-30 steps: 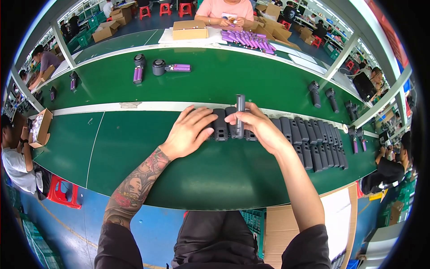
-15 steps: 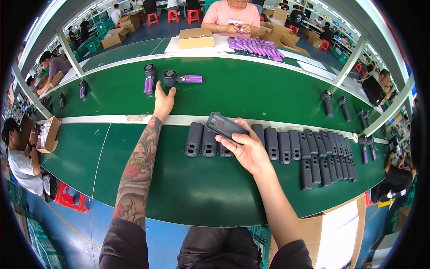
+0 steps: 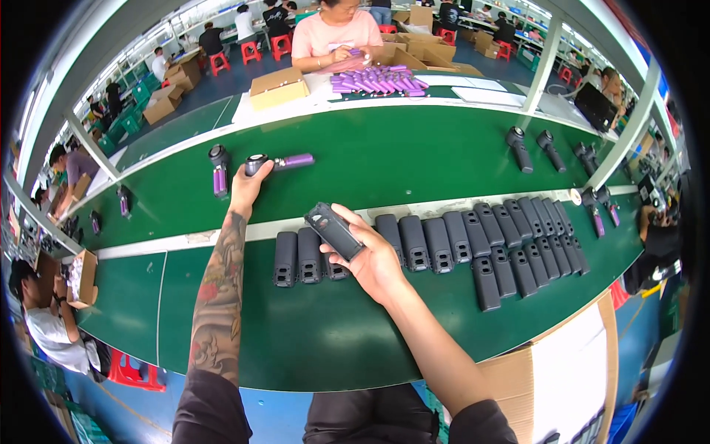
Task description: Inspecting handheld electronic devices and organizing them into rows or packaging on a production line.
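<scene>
My left hand (image 3: 247, 186) reaches far over the green bench. Its thumb and fingers are closed round the round black head of a part (image 3: 256, 162) with a purple battery cell (image 3: 298, 160) sticking out to the right. Just left of it lies a similar black-headed part (image 3: 218, 164) with purple cells. Nearer to me, my right hand (image 3: 376, 268) holds a dark grey plastic housing (image 3: 334, 231), tilted, its hollow inner side facing up. It hangs above a row of similar housings (image 3: 416, 244), partly hiding some of them.
More housings (image 3: 484, 284) lie in rows to the right. Black-headed parts (image 3: 520, 150) rest at the far right, others (image 3: 123, 200) at the far left. Across the bench a person handles cells behind a purple battery pile (image 3: 379, 81) and a cardboard box (image 3: 278, 89). White posts (image 3: 543, 63) frame the bench.
My left hand has gone from reaching with spread fingers to gripping the black-headed part. The housing in my right hand has turned to show its hollow side. The view has shifted.
</scene>
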`<act>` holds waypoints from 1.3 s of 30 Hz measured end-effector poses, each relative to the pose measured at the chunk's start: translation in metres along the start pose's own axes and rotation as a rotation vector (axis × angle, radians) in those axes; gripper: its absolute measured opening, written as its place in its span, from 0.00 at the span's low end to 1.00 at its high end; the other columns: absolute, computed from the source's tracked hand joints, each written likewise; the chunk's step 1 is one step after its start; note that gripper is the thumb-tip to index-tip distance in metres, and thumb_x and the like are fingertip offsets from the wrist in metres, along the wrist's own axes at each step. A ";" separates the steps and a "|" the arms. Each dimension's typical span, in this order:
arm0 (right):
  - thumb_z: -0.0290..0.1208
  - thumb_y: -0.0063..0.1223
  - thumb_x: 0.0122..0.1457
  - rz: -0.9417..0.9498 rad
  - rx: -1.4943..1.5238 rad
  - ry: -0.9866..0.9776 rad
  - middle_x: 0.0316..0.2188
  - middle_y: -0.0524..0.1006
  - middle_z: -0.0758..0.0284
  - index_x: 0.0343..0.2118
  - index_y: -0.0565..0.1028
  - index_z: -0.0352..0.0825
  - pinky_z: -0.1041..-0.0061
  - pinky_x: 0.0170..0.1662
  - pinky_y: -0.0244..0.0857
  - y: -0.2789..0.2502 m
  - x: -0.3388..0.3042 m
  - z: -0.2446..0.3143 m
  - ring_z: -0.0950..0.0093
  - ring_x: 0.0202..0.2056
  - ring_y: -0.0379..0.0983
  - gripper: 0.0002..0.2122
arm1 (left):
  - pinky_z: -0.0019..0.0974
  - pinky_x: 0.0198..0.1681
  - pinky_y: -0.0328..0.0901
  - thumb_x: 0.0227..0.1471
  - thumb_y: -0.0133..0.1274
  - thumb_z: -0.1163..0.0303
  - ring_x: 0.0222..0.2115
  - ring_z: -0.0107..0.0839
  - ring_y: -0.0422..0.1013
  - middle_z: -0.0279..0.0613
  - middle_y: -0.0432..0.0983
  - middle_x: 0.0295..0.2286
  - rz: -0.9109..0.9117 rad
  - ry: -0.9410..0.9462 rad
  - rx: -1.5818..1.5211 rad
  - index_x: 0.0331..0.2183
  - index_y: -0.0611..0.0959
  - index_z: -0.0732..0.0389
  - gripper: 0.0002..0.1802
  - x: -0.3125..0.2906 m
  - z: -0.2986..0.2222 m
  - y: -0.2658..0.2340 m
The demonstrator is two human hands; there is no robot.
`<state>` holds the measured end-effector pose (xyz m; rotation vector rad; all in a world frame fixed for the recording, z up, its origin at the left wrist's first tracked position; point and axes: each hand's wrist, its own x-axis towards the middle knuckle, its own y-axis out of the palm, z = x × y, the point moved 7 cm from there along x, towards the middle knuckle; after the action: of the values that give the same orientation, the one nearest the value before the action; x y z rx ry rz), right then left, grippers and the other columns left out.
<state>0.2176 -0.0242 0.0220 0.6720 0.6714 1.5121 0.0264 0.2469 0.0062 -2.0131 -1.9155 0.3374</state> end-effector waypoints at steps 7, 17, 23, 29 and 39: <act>0.36 0.41 0.69 -0.069 0.055 0.047 0.51 0.74 0.56 0.63 0.63 0.31 0.74 0.43 0.70 -0.009 0.000 -0.010 0.68 0.40 0.77 0.23 | 0.41 0.48 0.69 0.58 0.54 0.41 0.41 0.33 0.75 0.42 0.77 0.38 0.137 -0.082 -1.076 0.48 0.76 0.63 0.33 -0.057 -0.037 0.017; 0.25 0.53 0.62 -0.270 -1.137 -0.733 0.51 0.77 0.56 0.58 0.71 0.32 0.72 0.48 0.71 0.017 -0.025 0.039 0.65 0.46 0.77 0.20 | 0.47 0.57 0.66 0.62 0.46 0.39 0.48 0.37 0.73 0.45 0.76 0.42 0.455 -0.058 -1.300 0.52 0.71 0.63 0.36 -0.163 -0.100 0.076; 0.24 0.58 0.56 -0.329 -1.506 -0.790 0.55 0.75 0.58 0.56 0.72 0.37 0.67 0.48 0.72 0.021 -0.028 0.028 0.62 0.47 0.78 0.22 | 0.45 0.59 0.63 0.66 0.48 0.51 0.50 0.37 0.71 0.46 0.76 0.43 0.523 0.025 -1.268 0.53 0.70 0.65 0.27 -0.183 -0.112 0.093; 0.25 0.58 0.57 -0.267 -1.401 -0.934 0.53 0.76 0.57 0.57 0.70 0.36 0.65 0.44 0.73 0.022 -0.028 0.035 0.60 0.43 0.79 0.23 | 0.43 0.60 0.62 0.63 0.51 0.67 0.52 0.39 0.70 0.48 0.75 0.47 0.511 0.235 -1.003 0.55 0.69 0.66 0.22 -0.186 -0.116 0.087; 0.21 0.55 0.55 -0.395 -1.113 -0.474 0.39 0.81 0.58 0.63 0.63 0.40 0.64 0.34 0.70 -0.018 -0.019 0.035 0.59 0.29 0.77 0.30 | 0.40 0.56 0.66 0.57 0.54 0.78 0.49 0.38 0.72 0.53 0.73 0.51 0.599 0.380 -0.564 0.57 0.67 0.68 0.28 -0.203 -0.136 0.086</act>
<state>0.2568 -0.0413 0.0316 0.0042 -0.4054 1.0605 0.1462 0.0307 0.0837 -2.7431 -1.2253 -0.4800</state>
